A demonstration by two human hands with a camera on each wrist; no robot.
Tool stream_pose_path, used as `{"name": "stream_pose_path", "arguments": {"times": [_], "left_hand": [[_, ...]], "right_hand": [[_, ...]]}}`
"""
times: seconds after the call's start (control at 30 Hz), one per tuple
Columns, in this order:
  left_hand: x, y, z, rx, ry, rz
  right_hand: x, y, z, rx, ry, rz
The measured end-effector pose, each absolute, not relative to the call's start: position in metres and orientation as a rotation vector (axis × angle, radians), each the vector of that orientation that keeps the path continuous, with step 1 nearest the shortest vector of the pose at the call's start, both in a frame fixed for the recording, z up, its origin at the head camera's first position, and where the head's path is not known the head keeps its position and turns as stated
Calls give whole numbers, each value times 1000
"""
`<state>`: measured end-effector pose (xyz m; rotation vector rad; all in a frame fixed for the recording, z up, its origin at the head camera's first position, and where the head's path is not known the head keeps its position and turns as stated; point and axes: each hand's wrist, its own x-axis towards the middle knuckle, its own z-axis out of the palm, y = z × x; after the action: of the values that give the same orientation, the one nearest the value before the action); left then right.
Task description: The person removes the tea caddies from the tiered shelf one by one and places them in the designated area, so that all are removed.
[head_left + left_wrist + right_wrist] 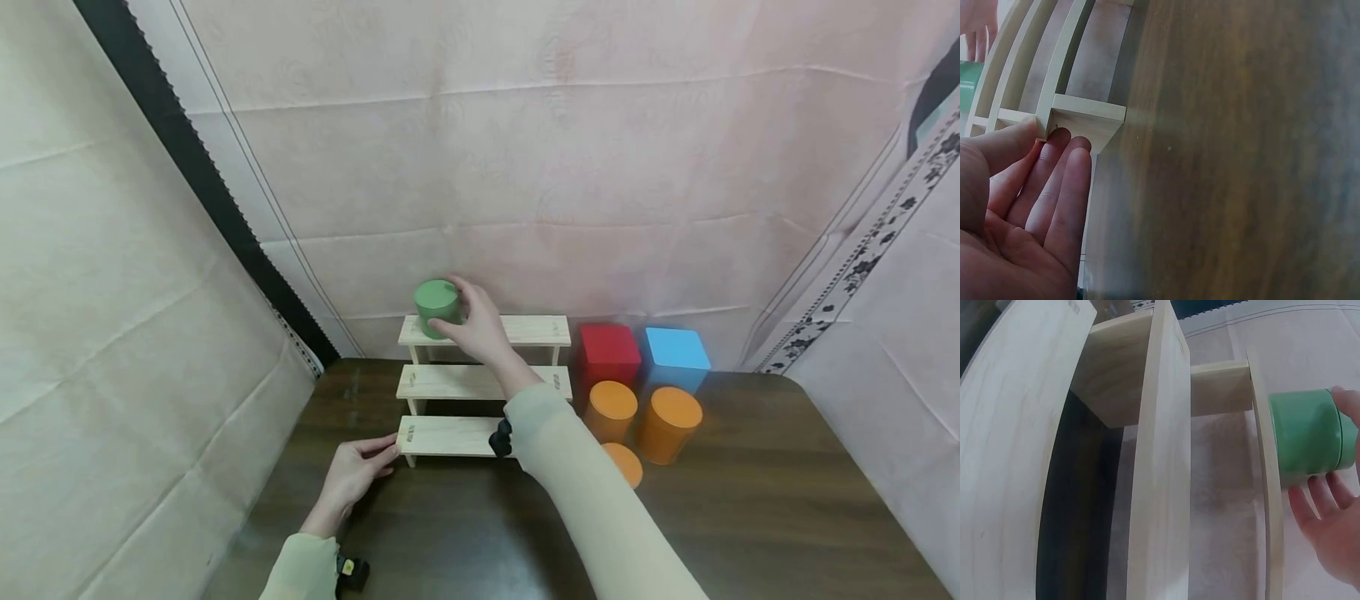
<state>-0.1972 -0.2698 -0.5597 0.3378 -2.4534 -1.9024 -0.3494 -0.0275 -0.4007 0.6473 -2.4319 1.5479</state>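
Note:
A three-tier wooden step shelf [453, 382] stands at the back of the table. On the left part of its top tier sits a green round canister [437, 302] with a flat lid. My right hand [480, 327] holds the canister from its right side, thumb and fingers spread around it; the right wrist view shows the canister [1307, 432] close against the top board. At the lower left, my left hand [351, 477] pinches the left end of the bottom tier. Its thumb lies above and its fingertips below the board's corner in the left wrist view.
Right of the shelf stand a red block [608, 354] and a blue block [676, 357]. Before them are orange cylinders, one nearer the shelf [611, 408], another to the right [670, 423], and a third [625, 463] partly hidden by my right sleeve. A cloth wall [600, 167] rises behind.

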Motion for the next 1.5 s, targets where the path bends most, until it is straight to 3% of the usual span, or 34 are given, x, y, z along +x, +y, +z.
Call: {"name": "stream_pose_path", "arguments": {"times": [1.0, 1.5], "left_hand": [[-195, -269, -558, 324, -2467, -1892], [-194, -271, -560, 301, -2458, -1896]], "right_hand": [[-344, -38, -389, 507, -2557, 1492], [-319, -5, -383, 537, -2433, 1574]]}}
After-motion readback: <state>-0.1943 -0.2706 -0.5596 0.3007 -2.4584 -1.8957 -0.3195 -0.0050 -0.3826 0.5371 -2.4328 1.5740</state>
